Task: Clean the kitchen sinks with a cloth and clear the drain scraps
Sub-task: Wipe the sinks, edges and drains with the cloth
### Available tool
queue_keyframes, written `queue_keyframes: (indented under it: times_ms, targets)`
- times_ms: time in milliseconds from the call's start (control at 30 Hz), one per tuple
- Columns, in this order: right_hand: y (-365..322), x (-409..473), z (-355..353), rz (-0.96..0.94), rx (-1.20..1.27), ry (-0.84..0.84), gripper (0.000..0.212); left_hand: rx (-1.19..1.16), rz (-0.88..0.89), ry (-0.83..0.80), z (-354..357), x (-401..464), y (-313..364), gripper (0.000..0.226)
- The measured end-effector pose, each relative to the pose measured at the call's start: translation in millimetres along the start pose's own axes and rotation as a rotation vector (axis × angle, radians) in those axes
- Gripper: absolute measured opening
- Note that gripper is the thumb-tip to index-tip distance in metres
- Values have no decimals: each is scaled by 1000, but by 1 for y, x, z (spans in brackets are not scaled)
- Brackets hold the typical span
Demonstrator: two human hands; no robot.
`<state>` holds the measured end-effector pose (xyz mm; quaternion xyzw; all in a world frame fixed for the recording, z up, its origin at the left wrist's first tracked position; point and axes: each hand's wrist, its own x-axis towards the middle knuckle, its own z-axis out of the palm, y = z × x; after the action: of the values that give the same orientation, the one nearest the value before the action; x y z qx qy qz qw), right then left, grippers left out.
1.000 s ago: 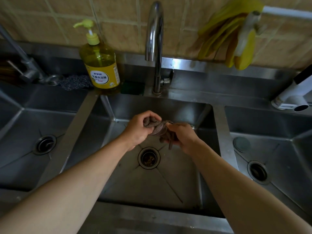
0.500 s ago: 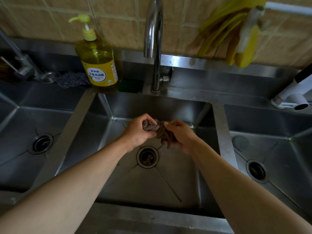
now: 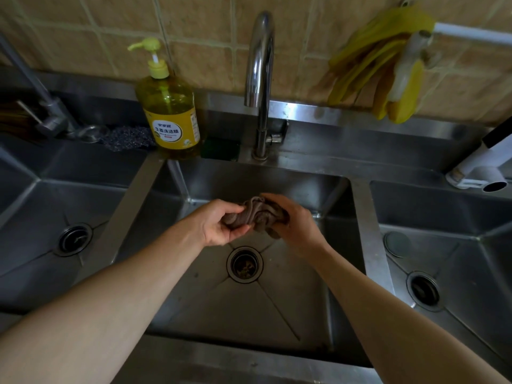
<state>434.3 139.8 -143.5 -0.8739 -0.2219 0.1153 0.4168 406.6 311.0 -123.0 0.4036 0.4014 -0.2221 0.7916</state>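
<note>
Both hands — left hand (image 3: 219, 227), right hand (image 3: 297, 227) — grip a bunched cloth (image 3: 253, 216) above the middle sink (image 3: 277, 306) — its drain (image 3: 245, 264) holds scraps.

The stainless steel sink unit (image 3: 266, 364) has three basins, and on its back ledge beyond the hands stand a yellow dish soap pump bottle (image 3: 169, 112), a dark scouring pad (image 3: 126, 138) just left of it, and a green sponge (image 3: 220, 148) beside the faucet (image 3: 260, 79).
</note>
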Motion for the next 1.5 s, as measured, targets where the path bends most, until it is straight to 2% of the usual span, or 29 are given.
queue_keyframes:
  times_ms: [67,133,300,467,567,700,800,867,1000,1133,1233,1367,1433,1500]
  targets:
    - [-7,1,-4,4,-7,-39,36,-18,-24,-21,-3,-2,0,17]
    - [-13,2,-8,58,102,-92,20,-33,-34,-35,-3,-3,-1,17]
    - [-16,2,-9,320,525,-102,11,-60,14,-33,0,-3,-2,13]
    - [-15,1,-8,424,798,-191,16,7,40,-74,1,-7,-1,9]
    - [-11,1,-8,468,933,-243,15,138,79,-101,4,-9,0,12]
    - [-5,4,-2,501,876,-118,14,389,276,-72,5,-5,-4,27]
    - [-2,8,5,573,770,7,12,744,561,-11,6,0,-13,33]
    - [-2,11,8,627,756,48,13,916,675,-14,6,4,-20,35]
    - [0,18,10,689,775,81,17,955,672,-47,7,11,-28,31]
    - [0,19,12,653,687,50,24,1102,780,49,11,12,-29,42]
    - [-2,17,10,635,650,-22,27,1173,792,91,12,13,-28,42]
    - [-8,15,2,609,797,-63,30,1007,730,135,9,18,-21,31]
    - [-8,10,-3,526,914,-177,44,935,683,196,6,20,-16,25]
    - [-5,5,-6,391,804,-296,62,877,605,214,4,20,-12,19]
